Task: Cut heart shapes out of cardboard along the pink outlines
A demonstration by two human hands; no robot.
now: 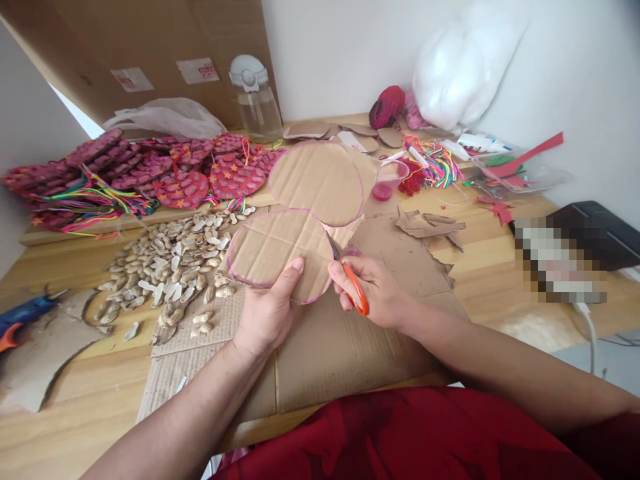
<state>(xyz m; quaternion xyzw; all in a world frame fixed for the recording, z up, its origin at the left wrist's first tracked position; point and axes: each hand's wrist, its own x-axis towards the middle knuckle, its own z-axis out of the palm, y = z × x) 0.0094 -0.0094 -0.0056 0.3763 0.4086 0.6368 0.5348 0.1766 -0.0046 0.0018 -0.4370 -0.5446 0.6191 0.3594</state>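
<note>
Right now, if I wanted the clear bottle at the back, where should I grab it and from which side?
I'd grip the clear bottle around its body, just below the white lid, coming from the front. It stands upright, so its sides should suit a wrapped hand, and the big cardboard panel is behind it.

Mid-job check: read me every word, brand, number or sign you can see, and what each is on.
No text is readable.
Left label and right label on the upright cardboard: reddish print, too blurred.
White tubes: any print too small.
Held cardboard: purple outlines, no lettering visible.
</note>
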